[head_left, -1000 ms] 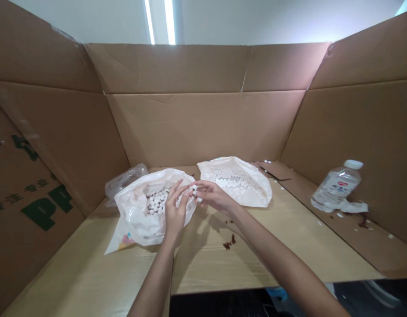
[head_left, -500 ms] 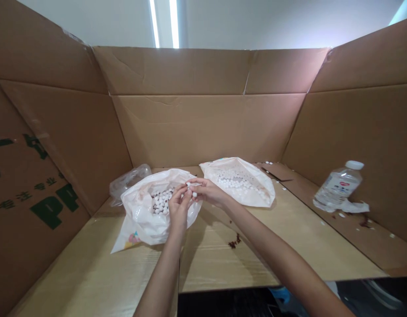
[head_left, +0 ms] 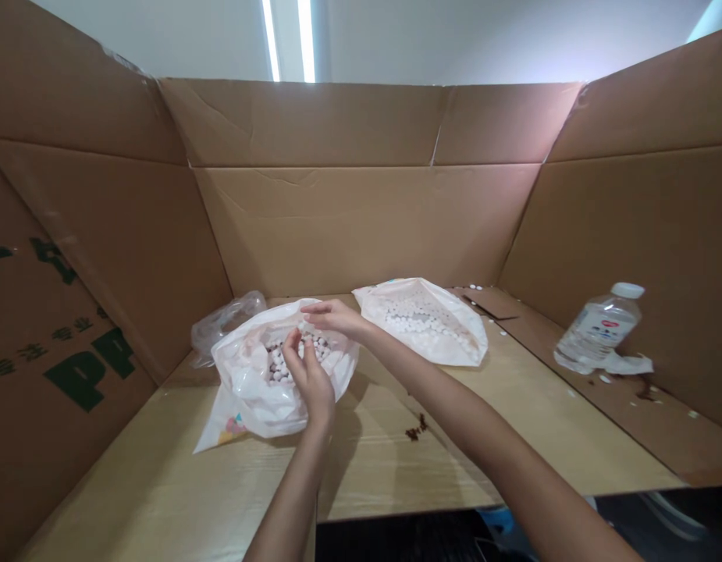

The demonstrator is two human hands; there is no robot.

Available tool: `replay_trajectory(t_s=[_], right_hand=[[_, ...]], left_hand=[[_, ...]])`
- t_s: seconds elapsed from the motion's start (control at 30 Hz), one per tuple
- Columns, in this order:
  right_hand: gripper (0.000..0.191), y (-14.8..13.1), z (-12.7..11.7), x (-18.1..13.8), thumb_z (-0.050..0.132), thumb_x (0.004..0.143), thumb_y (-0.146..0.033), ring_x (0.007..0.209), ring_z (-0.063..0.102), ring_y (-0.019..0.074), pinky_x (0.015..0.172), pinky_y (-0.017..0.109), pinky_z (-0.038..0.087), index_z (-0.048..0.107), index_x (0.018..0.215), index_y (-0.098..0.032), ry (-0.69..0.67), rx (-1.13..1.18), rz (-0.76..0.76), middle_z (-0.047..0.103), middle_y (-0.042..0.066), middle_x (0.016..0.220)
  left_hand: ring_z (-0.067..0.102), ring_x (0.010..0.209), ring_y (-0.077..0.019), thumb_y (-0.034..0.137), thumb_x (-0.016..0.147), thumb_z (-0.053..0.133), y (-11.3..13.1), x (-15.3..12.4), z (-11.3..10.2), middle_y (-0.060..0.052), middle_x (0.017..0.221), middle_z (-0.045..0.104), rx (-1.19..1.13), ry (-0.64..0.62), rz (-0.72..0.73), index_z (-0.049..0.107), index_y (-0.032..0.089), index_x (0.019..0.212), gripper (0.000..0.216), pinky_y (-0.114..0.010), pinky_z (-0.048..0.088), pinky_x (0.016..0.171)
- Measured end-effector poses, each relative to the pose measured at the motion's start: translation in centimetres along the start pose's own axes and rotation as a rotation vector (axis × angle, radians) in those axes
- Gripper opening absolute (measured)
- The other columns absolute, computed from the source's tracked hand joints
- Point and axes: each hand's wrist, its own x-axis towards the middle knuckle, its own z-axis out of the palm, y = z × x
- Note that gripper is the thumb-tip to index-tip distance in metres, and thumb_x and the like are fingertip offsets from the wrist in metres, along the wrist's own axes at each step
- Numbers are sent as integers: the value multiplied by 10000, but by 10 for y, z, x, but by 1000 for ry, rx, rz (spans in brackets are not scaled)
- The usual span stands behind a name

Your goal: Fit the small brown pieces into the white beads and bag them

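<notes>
A white plastic bag (head_left: 249, 386) lies open on the wooden tabletop (head_left: 489, 437), holding several small white beads (head_left: 275, 365). My left hand (head_left: 307, 371) hovers at the bag's mouth, its fingers curled in over the beads; I cannot see what they hold, if anything. My right hand (head_left: 332, 315) reaches across the far rim of the same bag, palm down with fingers stretched out to the left. A second white bag (head_left: 454, 343), also open and with white beads (head_left: 412, 316) inside, lies just right of my right wrist.
Tall cardboard walls (head_left: 361, 226) enclose the table on three sides. A crumpled clear bag (head_left: 225, 321) sits behind the left bag. A plastic water bottle (head_left: 598, 328) lies on a cardboard flap at right, among scattered beads. Brown crumbs (head_left: 417, 428) lie near my right forearm.
Both hands were pinched together on white beads between the bags. They have since parted and moved left over the left bag; the right hand's fingers have opened out.
</notes>
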Motion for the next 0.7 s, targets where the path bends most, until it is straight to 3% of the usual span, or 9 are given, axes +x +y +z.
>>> replay_trajectory(t_s=[0.13,0.23,0.37,0.53,0.6,0.7], right_hand=[[104,-4,-4,-6,652,813,-152,1032,628,187,869,332,527,744,862,-160,2,-100,-36,683,84,1150],[119,-5,-24,-16,644,826,-211,990,647,186,813,305,551,731,879,-150,98,-206,-105,697,96,1105],[211,-1,-79,-39,559,886,-258,907,671,168,792,296,551,693,1006,-148,291,-358,-97,691,102,1107],[204,21,-161,-71,538,897,-230,973,657,245,839,354,529,691,932,-100,525,-701,68,706,130,1020],[177,34,-184,-79,568,891,-214,1019,638,269,911,419,492,686,928,-88,581,-846,144,699,138,1029],[227,55,-203,-81,600,902,-268,1107,599,239,992,475,430,650,1074,-129,602,-1025,215,649,114,1171]], left_hand=[[499,1171,-225,282,899,475,-1,-6,-3,-101,1190,559,150,-102,299,554,188,1091,228,-382,373,1032],[512,1150,-231,235,905,475,0,-13,-2,-101,1159,567,253,-245,470,591,182,991,154,-398,384,1017],[558,1076,-214,140,883,478,-2,-28,2,-89,1083,583,322,-476,616,595,180,912,127,-369,445,951],[598,983,-231,92,842,490,-12,-43,7,-119,1062,594,434,-750,784,590,157,926,146,-370,501,847],[607,955,-236,81,835,487,-15,-46,8,-132,1085,597,475,-826,849,587,155,940,163,-372,514,814],[617,926,-242,65,826,481,-18,-47,8,-132,1066,614,521,-874,893,580,160,921,167,-377,526,784]])
